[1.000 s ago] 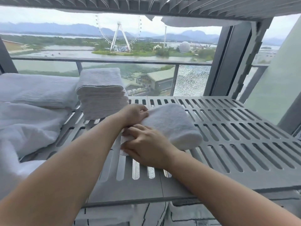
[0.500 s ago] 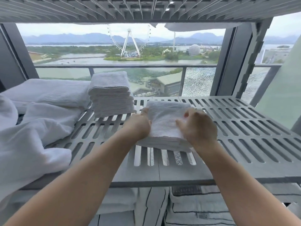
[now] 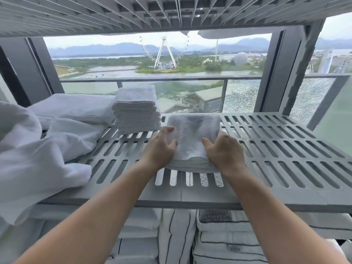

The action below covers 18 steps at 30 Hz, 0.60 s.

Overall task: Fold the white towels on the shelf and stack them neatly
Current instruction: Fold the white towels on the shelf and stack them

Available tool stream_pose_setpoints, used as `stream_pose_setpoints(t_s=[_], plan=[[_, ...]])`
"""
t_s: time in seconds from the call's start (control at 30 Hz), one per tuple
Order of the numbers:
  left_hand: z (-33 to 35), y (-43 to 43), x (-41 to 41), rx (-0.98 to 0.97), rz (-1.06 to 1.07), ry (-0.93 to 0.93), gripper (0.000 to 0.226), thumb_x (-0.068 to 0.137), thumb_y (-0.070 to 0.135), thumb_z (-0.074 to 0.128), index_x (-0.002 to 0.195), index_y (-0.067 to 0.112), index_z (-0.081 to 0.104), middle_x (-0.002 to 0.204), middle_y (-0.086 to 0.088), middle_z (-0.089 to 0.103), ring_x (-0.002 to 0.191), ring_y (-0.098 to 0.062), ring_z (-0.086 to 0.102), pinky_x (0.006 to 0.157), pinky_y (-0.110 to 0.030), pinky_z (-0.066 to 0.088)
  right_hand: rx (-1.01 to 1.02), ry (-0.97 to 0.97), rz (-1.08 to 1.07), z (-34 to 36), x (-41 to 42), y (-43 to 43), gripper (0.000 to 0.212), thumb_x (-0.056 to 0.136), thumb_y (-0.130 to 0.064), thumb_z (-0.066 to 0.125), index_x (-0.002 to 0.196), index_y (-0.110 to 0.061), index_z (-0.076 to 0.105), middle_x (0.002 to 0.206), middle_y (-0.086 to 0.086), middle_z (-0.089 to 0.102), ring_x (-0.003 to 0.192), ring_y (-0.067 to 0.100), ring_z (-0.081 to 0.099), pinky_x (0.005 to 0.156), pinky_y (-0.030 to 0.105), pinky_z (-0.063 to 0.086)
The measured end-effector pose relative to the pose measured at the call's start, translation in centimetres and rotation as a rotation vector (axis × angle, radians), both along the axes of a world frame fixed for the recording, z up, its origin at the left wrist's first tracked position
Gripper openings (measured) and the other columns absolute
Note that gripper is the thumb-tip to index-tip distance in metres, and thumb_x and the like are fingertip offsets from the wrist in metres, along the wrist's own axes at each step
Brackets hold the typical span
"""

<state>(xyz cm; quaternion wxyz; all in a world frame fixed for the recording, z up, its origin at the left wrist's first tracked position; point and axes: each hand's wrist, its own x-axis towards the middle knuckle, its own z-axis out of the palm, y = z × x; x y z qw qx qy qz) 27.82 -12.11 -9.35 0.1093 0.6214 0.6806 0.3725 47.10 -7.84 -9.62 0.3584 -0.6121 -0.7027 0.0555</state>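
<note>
- A person's left hand and right hand hold a folded white towel by its two sides on a slotted grey shelf
- The left hand's fingers bend over the towel's left edge, thumb on its top face. The right hand's fingers curl round the right edge, thumb also lying on top
- The towel lies flat at the middle of the shelf, with several layers showing along its near edge
- A stack of folded white towels stands at the back of the shelf, just beside the towel on its left
- Loose towels are heaped over the left end of the shelf and spill past its front edge
- The level below holds folded striped linen, white with thin black lines, packed side by side
- A second slotted shelf, the upper shelf, spans overhead
- Behind, a window looks out on a Ferris wheel across water
</note>
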Motion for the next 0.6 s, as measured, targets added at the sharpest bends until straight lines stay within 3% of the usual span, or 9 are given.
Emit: stream_pose_setpoints(t_s=[0.1,0.23,0.33,0.47,0.6], plan=[[0.8,-0.7,0.0,0.145,0.052,0.000,0.044,0.094,0.024,0.056,0.136,0.031,0.049,0.127,-0.006,0.052,0.100,-0.016,0.054,0.081,-0.021,0.031,0.111,0.056,0.002,0.7,-1.1,-0.5,0.042,0.095,-0.044,0.055,0.105,-0.003,0.059,0.097,0.016,0.070,0.093,0.037,0.065,0.086,0.045,0.048],[3.1,-0.9,-1.3,0.293,0.104,0.022,0.049,0.087,0.020,0.051,0.133,0.036,0.048,0.115,0.000,0.047,0.081,-0.017,0.053,0.074,-0.027,0.035,0.183,0.204,0.048,2.4,-3.4,-0.5,0.027,0.096,-0.040,0.052,0.090,-0.014,0.046,0.086,0.010,0.061,0.080,0.032,0.057,0.078,0.043,0.044],[4.9,0.0,-3.5,0.334,0.127,0.023,0.050,0.086,0.022,0.053,0.134,0.037,0.047,0.114,0.002,0.043,0.087,-0.017,0.048,0.079,-0.027,0.035,0.207,0.246,0.075,4.2,-6.0,0.5,0.023,0.095,-0.035,0.050,0.090,-0.014,0.043,0.083,0.005,0.051,0.075,0.026,0.046,0.068,0.035,0.035],[7.2,2.0,-7.0,0.374,0.159,0.039,0.051,0.086,0.018,0.053,0.136,0.031,0.049,0.112,0.000,0.043,0.089,-0.021,0.050,0.078,-0.026,0.034,0.195,0.279,0.105,6.8,-9.9,2.5,0.015,0.092,-0.026,0.050,0.092,-0.012,0.049,0.085,0.006,0.055,0.075,0.026,0.048,0.066,0.031,0.032],[10.3,4.6,-11.3,0.375,0.154,0.062,0.054,0.085,0.023,0.051,0.137,0.036,0.046,0.122,-0.006,0.048,0.104,-0.030,0.057,0.088,-0.038,0.048,0.146,0.382,0.114,9.2,-14.1,4.8,0.023,0.087,-0.022,0.048,0.102,-0.006,0.056,0.095,0.012,0.065,0.086,0.030,0.058,0.069,0.032,0.039]])
